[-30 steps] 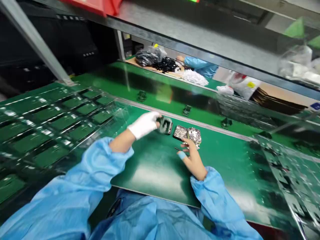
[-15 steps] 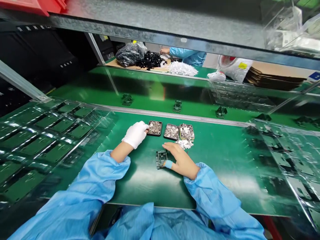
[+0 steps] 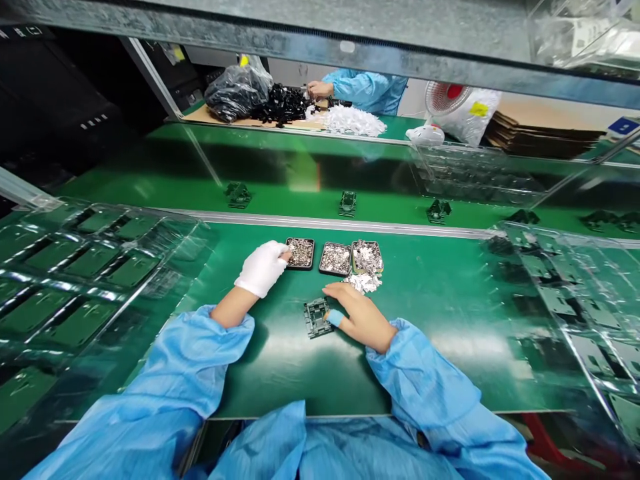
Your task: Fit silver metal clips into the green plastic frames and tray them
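Note:
My left hand [image 3: 263,268] wears a white glove with bare fingertips. Its fingers are pinched together at the left edge of a small black tray of tiny metal parts [image 3: 301,253]; anything between them is hidden. Just left of my right hand [image 3: 361,316], a green circuit board [image 3: 317,318] lies on the green mat. The right thumb, wrapped in blue tape, touches the board's right edge, while the other fingers stretch out above it, apart from the thumb. A second tray of metal parts [image 3: 335,259] and a third tray with silvery pieces [image 3: 367,257] stand alongside.
Loose silvery pieces [image 3: 364,283] lie below the third tray. Clear plastic trays of boards flank me on the left [image 3: 85,280] and right [image 3: 560,300]. Beyond a metal rail [image 3: 320,223], several boards sit on a green strip. A co-worker's hand [image 3: 320,90] shows behind; a shelf hangs overhead.
The whole view has shifted slightly. My left fingers remain at the left tray, reaching a little further over its edge. The circuit board is turned slightly beside my right thumb.

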`<state>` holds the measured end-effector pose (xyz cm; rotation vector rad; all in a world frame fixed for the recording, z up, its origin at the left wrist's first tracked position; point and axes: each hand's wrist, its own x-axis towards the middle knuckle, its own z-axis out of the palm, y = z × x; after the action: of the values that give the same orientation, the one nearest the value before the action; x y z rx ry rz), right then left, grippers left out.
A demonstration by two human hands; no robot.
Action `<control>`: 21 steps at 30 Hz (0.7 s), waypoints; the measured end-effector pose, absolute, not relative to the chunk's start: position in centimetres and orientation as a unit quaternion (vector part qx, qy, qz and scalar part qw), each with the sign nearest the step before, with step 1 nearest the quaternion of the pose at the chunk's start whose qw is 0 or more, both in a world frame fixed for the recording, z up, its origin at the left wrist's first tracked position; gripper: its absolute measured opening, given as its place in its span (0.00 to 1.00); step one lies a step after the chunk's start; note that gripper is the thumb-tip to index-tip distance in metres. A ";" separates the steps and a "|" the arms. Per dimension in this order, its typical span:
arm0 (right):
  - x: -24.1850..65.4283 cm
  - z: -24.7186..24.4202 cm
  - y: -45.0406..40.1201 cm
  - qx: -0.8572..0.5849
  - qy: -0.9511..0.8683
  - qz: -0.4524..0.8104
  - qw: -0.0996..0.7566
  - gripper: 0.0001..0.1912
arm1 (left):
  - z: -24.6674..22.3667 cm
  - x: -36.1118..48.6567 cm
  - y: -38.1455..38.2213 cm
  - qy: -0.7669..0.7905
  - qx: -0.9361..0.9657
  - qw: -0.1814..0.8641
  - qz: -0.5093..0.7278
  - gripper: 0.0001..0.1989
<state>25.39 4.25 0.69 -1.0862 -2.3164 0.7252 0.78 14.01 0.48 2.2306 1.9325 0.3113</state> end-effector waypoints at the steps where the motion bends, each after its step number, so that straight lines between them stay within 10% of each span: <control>1: 25.4 0.7 4.3 -0.396 -0.846 0.264 0.240 0.21 | 0.5 0.6 14.0 0.650 0.745 0.089 0.117 0.17; 21: 25.4 0.0 4.3 -0.394 -0.842 0.271 0.251 0.18 | 0.7 1.0 12.4 0.606 0.786 0.025 0.121 0.14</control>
<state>25.45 4.30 0.02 -1.0716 -2.2899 0.7373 1.04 12.41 0.73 2.4302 1.8742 0.3748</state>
